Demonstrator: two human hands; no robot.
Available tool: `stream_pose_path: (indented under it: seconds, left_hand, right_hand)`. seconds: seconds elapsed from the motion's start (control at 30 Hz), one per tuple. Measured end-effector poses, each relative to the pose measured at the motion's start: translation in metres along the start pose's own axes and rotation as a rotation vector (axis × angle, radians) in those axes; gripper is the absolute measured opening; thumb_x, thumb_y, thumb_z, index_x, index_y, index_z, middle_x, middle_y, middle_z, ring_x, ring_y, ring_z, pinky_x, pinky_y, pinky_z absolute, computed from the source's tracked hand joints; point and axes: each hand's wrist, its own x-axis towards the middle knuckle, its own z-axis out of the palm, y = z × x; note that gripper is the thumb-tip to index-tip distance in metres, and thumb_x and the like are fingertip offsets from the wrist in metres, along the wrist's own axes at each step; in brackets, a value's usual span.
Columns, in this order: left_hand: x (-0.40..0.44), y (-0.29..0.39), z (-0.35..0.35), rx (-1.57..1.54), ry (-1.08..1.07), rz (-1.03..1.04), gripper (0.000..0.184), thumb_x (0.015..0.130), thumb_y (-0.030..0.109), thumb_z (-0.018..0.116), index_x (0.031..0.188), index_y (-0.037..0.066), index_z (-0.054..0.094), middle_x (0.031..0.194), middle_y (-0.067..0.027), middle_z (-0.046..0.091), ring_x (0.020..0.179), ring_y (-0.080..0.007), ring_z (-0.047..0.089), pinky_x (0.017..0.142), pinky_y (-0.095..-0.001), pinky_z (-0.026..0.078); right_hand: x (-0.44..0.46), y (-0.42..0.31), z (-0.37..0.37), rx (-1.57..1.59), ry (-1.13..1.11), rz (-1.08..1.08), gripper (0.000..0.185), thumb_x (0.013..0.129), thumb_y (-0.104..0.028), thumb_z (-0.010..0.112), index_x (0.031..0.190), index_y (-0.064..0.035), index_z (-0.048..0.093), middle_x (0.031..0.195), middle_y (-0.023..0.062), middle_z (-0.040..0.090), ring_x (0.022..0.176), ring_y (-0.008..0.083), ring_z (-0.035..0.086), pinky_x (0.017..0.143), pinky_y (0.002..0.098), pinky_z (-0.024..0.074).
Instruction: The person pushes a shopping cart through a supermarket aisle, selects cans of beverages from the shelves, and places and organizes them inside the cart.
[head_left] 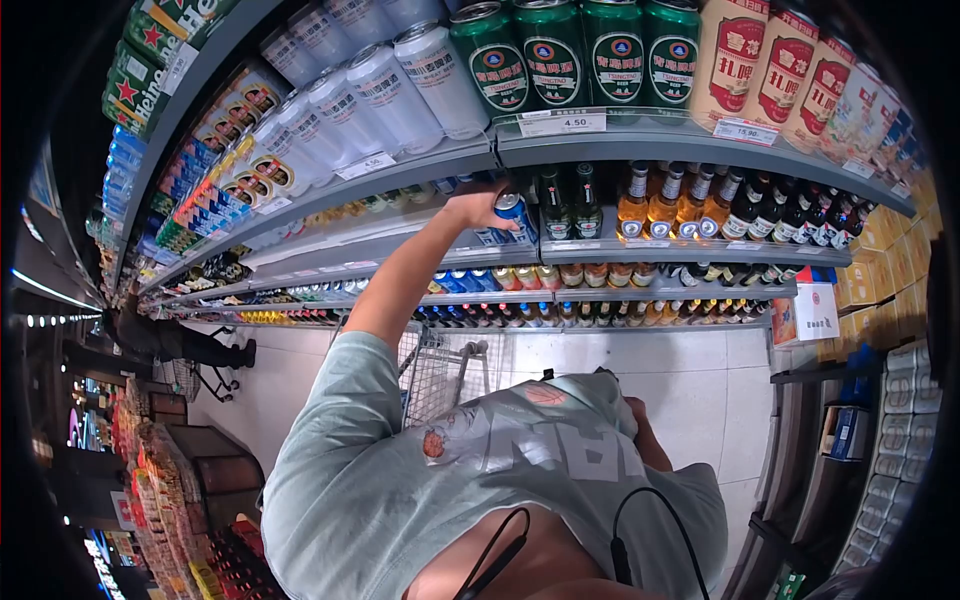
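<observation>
My left hand (478,208) reaches into the second shelf with its fingers wrapped round a blue can (512,212). The can is slightly tilted, its silver top facing up. More blue cans (490,237) stand just below and behind it on the same shelf. To its right are dark green bottles (570,205). Of my right arm only a short stretch (650,438) shows beside my shirt. My right hand's fingers are hidden or too dark to make out.
Above is a shelf edge (640,132) with green beer cans (612,55) and white cans (440,80). A wire shopping cart (430,375) stands between me and the shelves. Stacked cartons (870,265) are at the right. Another person (180,343) is farther down the aisle at left.
</observation>
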Motion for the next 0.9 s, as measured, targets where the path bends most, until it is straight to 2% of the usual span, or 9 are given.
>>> stream_pose_path:
  seconds: [0.13,0.23,0.3,0.37,0.43,0.53,0.63,0.7,0.9]
  left_hand:
    - [-0.005,0.007,-0.002,0.013,-0.022,-0.053,0.100,0.065,0.066,0.079,0.142,0.010,0.046,0.126,-0.0224,0.063,0.116,-0.0385,0.061,0.098,-0.0432,0.049]
    - [-0.013,0.008,-0.003,0.039,0.021,-0.069,0.099,0.065,0.065,0.079,0.142,0.013,0.046,0.125,-0.0217,0.063,0.115,-0.0379,0.062,0.097,-0.0434,0.050]
    - [-0.017,0.003,0.000,0.051,0.088,-0.033,0.098,0.065,0.065,0.078,0.142,0.015,0.047,0.121,-0.0210,0.066,0.111,-0.0380,0.064,0.093,-0.0437,0.052]
    - [-0.027,0.013,-0.012,0.089,-0.068,-0.152,0.096,0.067,0.066,0.076,0.143,0.016,0.047,0.112,-0.0194,0.070,0.103,-0.0378,0.067,0.086,-0.0445,0.054]
    - [-0.039,0.010,-0.015,0.179,-0.056,-0.166,0.088,0.069,0.066,0.074,0.137,0.016,0.051,0.101,-0.0170,0.072,0.092,-0.0367,0.070,0.077,-0.0456,0.056]
    - [-0.064,0.003,-0.019,0.337,0.083,-0.014,0.077,0.069,0.068,0.073,0.120,0.014,0.055,0.087,-0.0133,0.070,0.082,-0.0337,0.070,0.068,-0.0449,0.055]
    - [-0.096,-0.012,-0.022,0.379,0.224,0.002,0.080,0.067,0.070,0.073,0.122,0.014,0.057,0.085,-0.0148,0.070,0.083,-0.0334,0.070,0.068,-0.0440,0.056]
    - [-0.123,-0.018,-0.024,0.362,0.283,-0.085,0.080,0.066,0.069,0.074,0.122,0.014,0.058,0.083,-0.0137,0.069,0.082,-0.0336,0.070,0.068,-0.0442,0.055]
    - [-0.235,-0.027,-0.015,0.227,0.373,-0.365,0.079,0.066,0.066,0.078,0.121,0.013,0.058,0.083,-0.0122,0.069,0.082,-0.0335,0.070,0.066,-0.0440,0.055]
  right_hand:
    - [0.029,0.034,0.005,-0.386,-0.099,-0.207,0.045,0.089,-0.047,0.058,0.110,-0.0115,0.074,0.110,0.0153,0.073,0.105,0.0304,0.069,0.090,0.0407,0.0535]
    - [0.019,0.033,0.001,-0.360,-0.109,-0.181,0.040,0.088,-0.043,0.055,0.108,-0.0142,0.075,0.113,0.0172,0.071,0.108,0.0327,0.067,0.091,0.0432,0.0528]
    - [-0.014,0.000,-0.016,-0.346,-0.062,-0.221,0.033,0.085,-0.030,0.058,0.105,-0.0115,0.076,0.113,0.0173,0.071,0.109,0.0327,0.067,0.094,0.0411,0.0514]
    - [-0.023,-0.006,-0.023,-0.439,-0.058,-0.240,0.029,0.090,-0.029,0.057,0.102,-0.0095,0.074,0.104,0.0145,0.072,0.096,0.0321,0.068,0.086,0.0408,0.0519]
    - [-0.028,-0.013,-0.030,-0.311,-0.060,-0.137,0.028,0.090,-0.029,0.054,0.100,-0.0092,0.071,0.098,0.0132,0.068,0.090,0.0306,0.067,0.081,0.0410,0.0510]
    - [-0.041,-0.028,-0.040,0.223,0.004,0.194,0.027,0.090,-0.029,0.051,0.098,-0.0089,0.066,0.090,0.0113,0.063,0.080,0.0284,0.064,0.073,0.0414,0.0496]
    - [-0.044,-0.042,-0.051,0.449,0.025,0.365,0.026,0.091,-0.030,0.047,0.095,-0.0085,0.061,0.081,0.0094,0.058,0.071,0.0261,0.062,0.065,0.0418,0.0482]
    - [-0.037,-0.051,-0.056,0.436,-0.036,0.407,0.026,0.091,-0.030,0.045,0.093,-0.0083,0.058,0.076,0.0081,0.055,0.064,0.0246,0.061,0.059,0.0421,0.0473]
    - [0.015,-0.113,-0.049,0.198,-0.290,0.344,0.025,0.093,-0.032,0.043,0.091,-0.0103,0.057,0.075,0.0056,0.055,0.069,0.0241,0.065,0.066,0.0445,0.0519]
